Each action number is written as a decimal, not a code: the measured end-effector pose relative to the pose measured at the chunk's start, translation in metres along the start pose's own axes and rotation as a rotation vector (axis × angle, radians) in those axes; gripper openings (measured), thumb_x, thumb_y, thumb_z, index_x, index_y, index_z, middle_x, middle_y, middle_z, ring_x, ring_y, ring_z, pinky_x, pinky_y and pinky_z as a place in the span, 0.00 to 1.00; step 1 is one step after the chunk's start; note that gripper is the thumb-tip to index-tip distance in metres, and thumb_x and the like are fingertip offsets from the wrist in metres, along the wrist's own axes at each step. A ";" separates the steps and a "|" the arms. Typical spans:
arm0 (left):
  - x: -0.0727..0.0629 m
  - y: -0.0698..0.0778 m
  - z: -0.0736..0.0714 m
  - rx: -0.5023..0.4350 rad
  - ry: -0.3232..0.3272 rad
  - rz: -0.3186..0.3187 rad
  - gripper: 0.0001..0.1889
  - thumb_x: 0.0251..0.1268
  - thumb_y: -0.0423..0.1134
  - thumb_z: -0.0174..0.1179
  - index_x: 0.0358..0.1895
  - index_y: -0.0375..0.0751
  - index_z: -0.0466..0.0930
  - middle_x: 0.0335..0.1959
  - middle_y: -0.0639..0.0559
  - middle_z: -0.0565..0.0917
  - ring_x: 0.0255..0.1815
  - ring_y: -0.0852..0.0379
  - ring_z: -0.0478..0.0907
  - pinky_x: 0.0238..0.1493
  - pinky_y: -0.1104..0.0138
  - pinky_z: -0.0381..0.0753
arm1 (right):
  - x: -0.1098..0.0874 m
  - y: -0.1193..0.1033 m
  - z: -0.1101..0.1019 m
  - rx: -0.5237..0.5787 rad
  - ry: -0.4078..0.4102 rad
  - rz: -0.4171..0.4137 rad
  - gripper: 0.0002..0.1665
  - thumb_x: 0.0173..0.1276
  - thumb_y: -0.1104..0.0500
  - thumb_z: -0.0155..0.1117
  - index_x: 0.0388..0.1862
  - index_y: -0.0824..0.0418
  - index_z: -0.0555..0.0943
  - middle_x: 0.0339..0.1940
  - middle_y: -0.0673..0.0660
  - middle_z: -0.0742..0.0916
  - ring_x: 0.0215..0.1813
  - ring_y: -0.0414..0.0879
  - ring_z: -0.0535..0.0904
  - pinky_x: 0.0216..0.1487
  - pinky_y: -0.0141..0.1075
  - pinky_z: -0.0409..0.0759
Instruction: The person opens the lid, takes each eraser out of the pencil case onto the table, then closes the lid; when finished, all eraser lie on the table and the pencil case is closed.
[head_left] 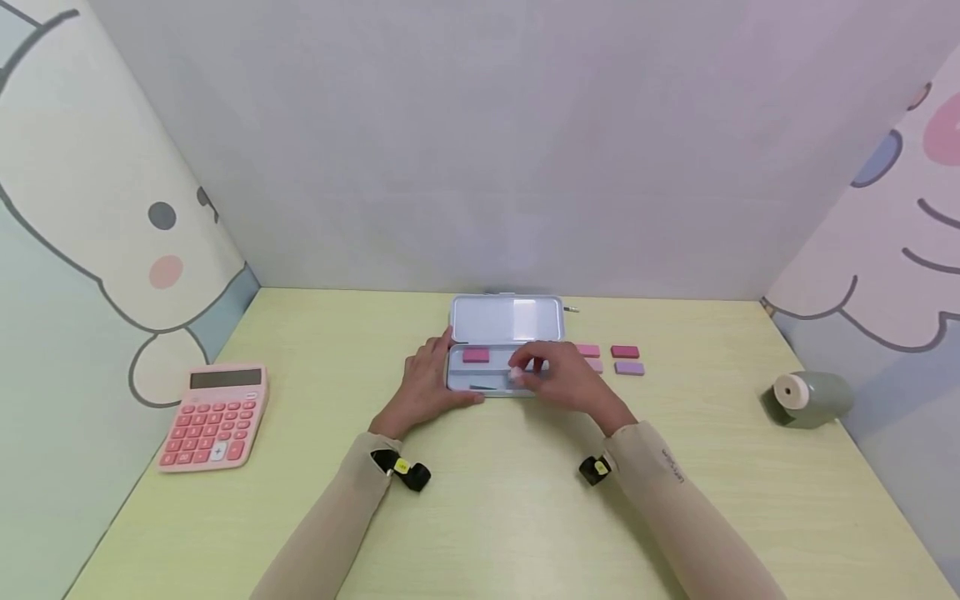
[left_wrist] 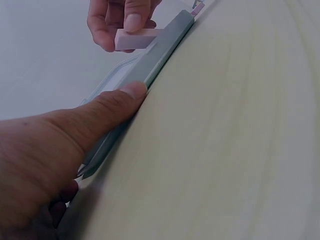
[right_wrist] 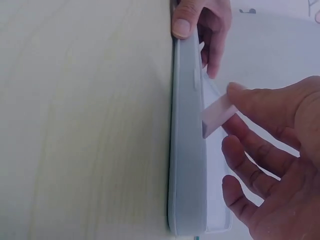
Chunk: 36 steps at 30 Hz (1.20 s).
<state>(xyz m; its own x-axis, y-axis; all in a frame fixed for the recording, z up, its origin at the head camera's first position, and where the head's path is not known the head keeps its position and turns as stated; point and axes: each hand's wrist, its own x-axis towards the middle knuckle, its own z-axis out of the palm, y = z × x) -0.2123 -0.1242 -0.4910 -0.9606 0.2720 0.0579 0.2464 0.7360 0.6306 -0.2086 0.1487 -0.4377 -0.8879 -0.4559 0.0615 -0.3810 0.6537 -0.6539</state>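
A pale blue pencil case lies open on the table, its lid tipped back. My left hand holds its left end, the thumb against the front wall. Between thumb and fingertips my right hand pinches a pale pink block-shaped eraser, low over the case's front compartment. A deep pink eraser sits in the back compartment at the left. In the front one shows a thin dark strip. To the right, partly behind my right hand, are a pink eraser and a paler one.
Farther right lie a magenta eraser and a lilac eraser. A pink calculator rests at the left. A grey-green pencil sharpener stands near the right edge. Behind the case rises a pale wall.
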 end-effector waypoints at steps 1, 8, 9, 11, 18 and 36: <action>0.000 0.000 0.000 0.002 0.000 0.000 0.70 0.51 0.61 0.82 0.89 0.41 0.45 0.80 0.36 0.67 0.78 0.36 0.65 0.81 0.39 0.59 | -0.001 0.002 -0.001 0.018 0.013 0.003 0.10 0.73 0.60 0.72 0.51 0.53 0.90 0.43 0.50 0.90 0.46 0.46 0.81 0.46 0.38 0.80; 0.000 0.000 0.000 0.011 -0.009 -0.002 0.70 0.51 0.62 0.82 0.89 0.41 0.44 0.80 0.36 0.66 0.78 0.36 0.65 0.81 0.39 0.59 | -0.012 0.014 -0.015 0.075 0.100 0.067 0.14 0.70 0.58 0.76 0.54 0.55 0.91 0.44 0.51 0.92 0.49 0.47 0.86 0.58 0.48 0.82; 0.000 0.000 0.000 0.011 -0.010 -0.002 0.70 0.51 0.62 0.82 0.89 0.41 0.44 0.80 0.36 0.66 0.78 0.36 0.65 0.81 0.39 0.59 | -0.015 0.015 -0.018 0.080 0.105 0.077 0.14 0.70 0.58 0.76 0.53 0.55 0.91 0.44 0.52 0.93 0.49 0.48 0.86 0.59 0.49 0.81; 0.000 0.001 -0.001 0.010 -0.011 -0.003 0.70 0.51 0.62 0.82 0.89 0.41 0.44 0.80 0.36 0.66 0.78 0.36 0.65 0.81 0.39 0.59 | -0.020 0.020 -0.023 0.082 0.105 0.090 0.14 0.70 0.58 0.75 0.54 0.56 0.91 0.46 0.52 0.93 0.50 0.48 0.86 0.59 0.49 0.82; 0.000 0.001 -0.001 0.006 -0.008 -0.002 0.70 0.51 0.62 0.82 0.89 0.41 0.44 0.81 0.36 0.66 0.79 0.37 0.65 0.81 0.38 0.60 | -0.037 0.035 -0.036 0.053 0.139 0.081 0.14 0.71 0.61 0.74 0.54 0.59 0.92 0.49 0.56 0.93 0.50 0.49 0.87 0.54 0.42 0.84; 0.000 -0.002 0.000 0.015 -0.013 -0.005 0.71 0.50 0.63 0.82 0.90 0.42 0.43 0.80 0.38 0.67 0.78 0.38 0.65 0.81 0.41 0.59 | -0.055 0.062 -0.043 -0.137 0.042 0.096 0.14 0.70 0.65 0.75 0.54 0.63 0.92 0.49 0.59 0.94 0.48 0.49 0.86 0.51 0.43 0.86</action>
<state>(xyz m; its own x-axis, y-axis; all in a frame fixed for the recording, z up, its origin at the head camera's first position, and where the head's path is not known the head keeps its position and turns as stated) -0.2131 -0.1254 -0.4921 -0.9599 0.2766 0.0449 0.2441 0.7465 0.6190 -0.1949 0.2400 -0.4489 -0.9308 -0.3636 0.0374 -0.3230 0.7705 -0.5495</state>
